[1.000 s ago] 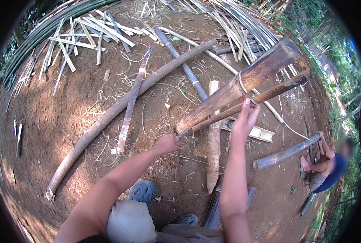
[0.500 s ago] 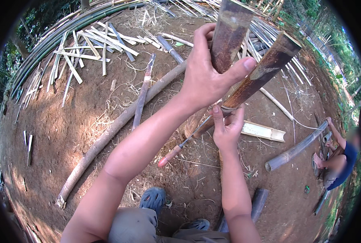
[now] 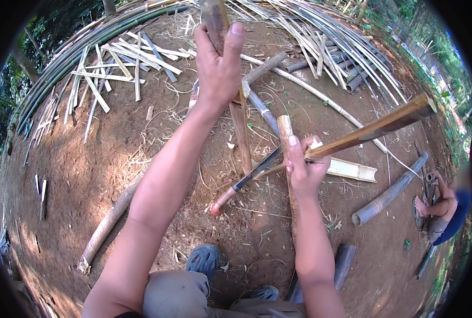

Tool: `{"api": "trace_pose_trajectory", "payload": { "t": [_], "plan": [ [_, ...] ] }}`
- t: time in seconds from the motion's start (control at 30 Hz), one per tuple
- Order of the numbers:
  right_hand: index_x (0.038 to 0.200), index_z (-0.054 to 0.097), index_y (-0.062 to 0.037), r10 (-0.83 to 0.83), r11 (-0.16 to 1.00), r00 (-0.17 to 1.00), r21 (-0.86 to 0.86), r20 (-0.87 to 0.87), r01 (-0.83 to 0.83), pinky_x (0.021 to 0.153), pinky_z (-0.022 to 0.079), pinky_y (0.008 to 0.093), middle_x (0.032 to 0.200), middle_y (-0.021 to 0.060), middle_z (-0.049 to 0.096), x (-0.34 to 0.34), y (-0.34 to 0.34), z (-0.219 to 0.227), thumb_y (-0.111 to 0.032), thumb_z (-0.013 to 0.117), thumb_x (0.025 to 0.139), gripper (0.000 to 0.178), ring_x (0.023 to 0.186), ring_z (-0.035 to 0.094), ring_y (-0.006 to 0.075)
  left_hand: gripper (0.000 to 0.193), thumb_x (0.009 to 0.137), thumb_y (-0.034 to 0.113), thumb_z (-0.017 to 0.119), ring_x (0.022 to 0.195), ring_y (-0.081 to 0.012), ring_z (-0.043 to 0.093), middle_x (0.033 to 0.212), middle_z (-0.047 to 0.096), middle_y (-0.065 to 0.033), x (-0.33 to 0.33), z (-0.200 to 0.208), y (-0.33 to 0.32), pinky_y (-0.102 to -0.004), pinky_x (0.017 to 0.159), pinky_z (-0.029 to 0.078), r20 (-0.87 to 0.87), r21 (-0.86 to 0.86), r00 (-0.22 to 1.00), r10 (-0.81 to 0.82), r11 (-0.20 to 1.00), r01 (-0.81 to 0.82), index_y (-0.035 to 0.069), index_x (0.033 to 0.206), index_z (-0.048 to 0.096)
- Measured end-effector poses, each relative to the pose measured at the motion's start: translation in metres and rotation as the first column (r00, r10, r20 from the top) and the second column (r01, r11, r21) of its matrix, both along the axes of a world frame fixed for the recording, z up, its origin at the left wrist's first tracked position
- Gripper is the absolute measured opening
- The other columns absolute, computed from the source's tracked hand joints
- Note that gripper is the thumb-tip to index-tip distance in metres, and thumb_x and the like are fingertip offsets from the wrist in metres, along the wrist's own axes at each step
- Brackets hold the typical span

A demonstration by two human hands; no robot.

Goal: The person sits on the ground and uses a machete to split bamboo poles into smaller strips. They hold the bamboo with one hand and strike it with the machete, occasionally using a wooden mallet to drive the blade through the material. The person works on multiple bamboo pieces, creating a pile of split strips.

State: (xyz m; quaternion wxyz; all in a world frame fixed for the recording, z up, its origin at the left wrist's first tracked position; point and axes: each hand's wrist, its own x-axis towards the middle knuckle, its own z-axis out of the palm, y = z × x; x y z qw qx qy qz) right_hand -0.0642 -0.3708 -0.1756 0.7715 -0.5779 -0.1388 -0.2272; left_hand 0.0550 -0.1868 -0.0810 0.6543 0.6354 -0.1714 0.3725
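Observation:
Up at the top centre, my left hand [image 3: 218, 77] is closed around a brown split bamboo piece [image 3: 214, 18]; its lower part continues below my wrist. My right hand [image 3: 306, 168] grips a second split bamboo piece [image 3: 371, 129], which points up and to the right. The two pieces spread wide apart, and their lower ends come near each other in the middle. A knife [image 3: 257, 170] with a reddish wooden handle lies slanted there, its blade just left of my right hand; whether it touches the bamboo I cannot tell. A wooden pole [image 3: 285, 130] stands behind my right fingers.
Across the ground runs a thick branch [image 3: 108, 222]. A pale half bamboo [image 3: 352, 170] and a bamboo tube [image 3: 389, 197] lie to the right. Beyond them a person [image 3: 448, 209] squats. Pale strips [image 3: 124, 58] and long poles pile up at the back.
My left hand has moved left with its bamboo piece. The piece in my right hand has tipped outward to the right, so the gap between the two has widened a lot.

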Motion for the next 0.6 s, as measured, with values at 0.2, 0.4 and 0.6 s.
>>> {"api": "trace_pose_trajectory", "payload": {
  "t": [0.2, 0.4, 0.6],
  "plan": [
    [0.078, 0.047, -0.0109, -0.183, 0.975, 0.978, 0.104, -0.104, 0.194, 0.043, 0.04, 0.0242, 0.058, -0.0024, 0.047, 0.006, -0.043, 0.0, -0.02, 0.067, 0.101, 0.031, 0.046, 0.045, 0.0062, 0.057, 0.099, 0.049, 0.063, 0.086, -0.0196, 0.06, 0.095, 0.06, -0.0116, 0.01, -0.011, 0.029, -0.0368, 0.078, 0.051, -0.04, -0.059, 0.999, -0.036, 0.998, 0.034, 0.001, 0.124, 0.045],
    [0.081, 0.051, -0.0083, -0.65, 0.639, 0.657, 0.194, -0.383, 0.745, 0.045, 0.039, 0.0252, 0.061, -0.0024, 0.044, 0.007, -0.145, -0.008, -0.029, 0.071, 0.098, 0.034, 0.05, 0.042, 0.0068, 0.043, 0.104, 0.046, 0.054, 0.073, -0.0092, 0.046, 0.086, 0.048, 0.0006, 0.005, -0.001, 0.051, -0.0269, 0.063, 0.041, -0.091, -0.125, 0.95, 0.298, 0.943, -0.308, 0.006, 0.119, 0.051],
    [0.081, 0.05, -0.0095, -0.691, 0.687, 0.655, 0.002, -0.306, 0.726, 0.047, 0.039, 0.0248, 0.061, -0.0033, 0.042, -0.026, -0.188, 0.054, -0.037, 0.071, 0.098, 0.038, 0.05, 0.041, 0.0065, 0.044, 0.104, 0.048, 0.053, 0.068, -0.011, 0.045, 0.081, 0.047, -0.0002, 0.007, -0.02, 0.075, -0.0289, 0.061, 0.041, -0.134, -0.239, 0.975, 0.177, 0.949, -0.205, 0.006, 0.116, 0.051]
  ]
}}
